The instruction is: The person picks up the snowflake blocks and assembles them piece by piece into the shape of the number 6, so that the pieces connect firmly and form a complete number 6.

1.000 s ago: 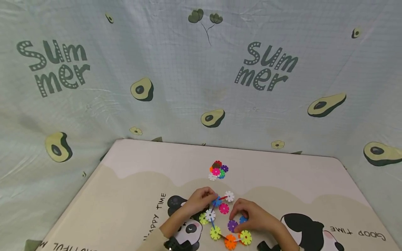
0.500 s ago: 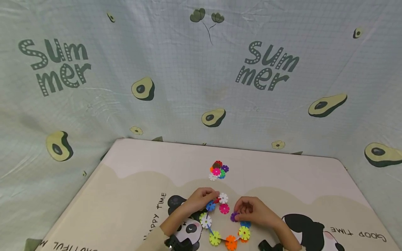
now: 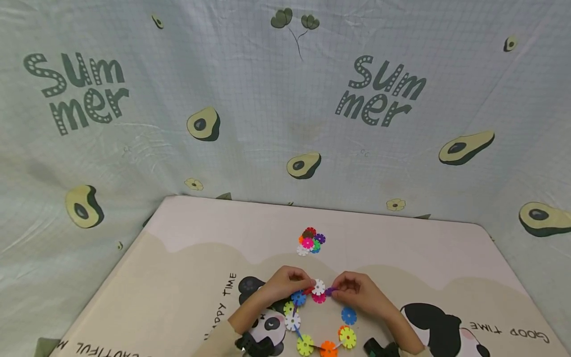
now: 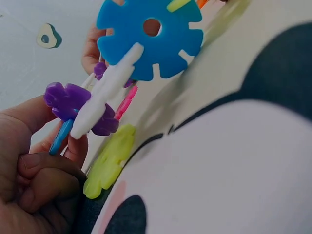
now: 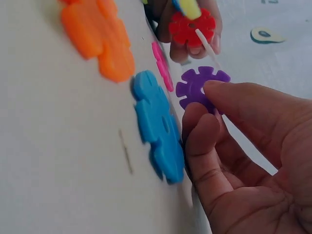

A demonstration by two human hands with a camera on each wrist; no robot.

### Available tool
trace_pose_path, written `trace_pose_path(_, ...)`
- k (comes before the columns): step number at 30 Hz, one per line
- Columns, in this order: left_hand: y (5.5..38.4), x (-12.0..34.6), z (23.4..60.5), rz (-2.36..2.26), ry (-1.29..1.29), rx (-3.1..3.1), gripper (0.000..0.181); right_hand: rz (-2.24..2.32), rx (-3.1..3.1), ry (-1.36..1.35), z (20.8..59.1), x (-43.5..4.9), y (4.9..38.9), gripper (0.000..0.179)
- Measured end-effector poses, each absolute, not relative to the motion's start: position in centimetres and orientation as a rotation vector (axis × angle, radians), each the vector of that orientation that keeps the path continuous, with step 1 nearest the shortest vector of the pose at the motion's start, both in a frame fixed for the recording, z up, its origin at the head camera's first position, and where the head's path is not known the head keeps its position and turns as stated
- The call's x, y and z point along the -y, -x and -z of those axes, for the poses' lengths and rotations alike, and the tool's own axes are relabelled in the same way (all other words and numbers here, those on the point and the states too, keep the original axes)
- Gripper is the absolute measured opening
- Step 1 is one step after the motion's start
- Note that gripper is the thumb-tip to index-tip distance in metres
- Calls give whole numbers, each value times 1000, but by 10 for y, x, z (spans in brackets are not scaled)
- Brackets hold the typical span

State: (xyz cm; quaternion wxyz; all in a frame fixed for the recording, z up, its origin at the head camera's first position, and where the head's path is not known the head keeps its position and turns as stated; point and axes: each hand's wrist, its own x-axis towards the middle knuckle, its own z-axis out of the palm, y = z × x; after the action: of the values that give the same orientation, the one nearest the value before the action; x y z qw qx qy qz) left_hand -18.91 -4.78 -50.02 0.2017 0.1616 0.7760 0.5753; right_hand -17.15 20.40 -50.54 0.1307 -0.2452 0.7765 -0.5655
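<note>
In the head view my left hand (image 3: pixel 287 283) pinches a red notched snowflake disc (image 3: pixel 309 290), which is slotted to a white disc (image 3: pixel 318 287). My right hand (image 3: pixel 362 293) pinches a purple snowflake disc (image 3: pixel 330 291) close to the white one's right side; the right wrist view shows this purple disc (image 5: pixel 197 87) between thumb and fingers. Whether purple and white touch is unclear. From the red disc a linked chain curves through a blue disc (image 3: pixel 298 298), a white one, yellow-green ones and an orange disc (image 3: pixel 328 349).
A pink disc (image 3: pixel 318 298) lies below the white one. A blue disc (image 3: pixel 349 316) lies flat near the right wrist. Farther back on the panda-print table (image 3: pixel 187 267) sits a small heap of mixed discs (image 3: pixel 308 243). Patterned cloth (image 3: pixel 250 89) hangs behind.
My right hand has moved up and left with the purple disc, away from the blue disc, toward the white one. My left hand has shifted slightly right with the chain's end.
</note>
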Motion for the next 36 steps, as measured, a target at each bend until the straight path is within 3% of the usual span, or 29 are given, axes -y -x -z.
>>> trace_pose_path(14,188,45,503,-1580,-421,-2238,25,1615,-2440,637,501,-194,170,8)
trace_pose_path(36,186,45,502,-1612,-422,-2182,24,1685,-2431,800,505,-193,170,9)
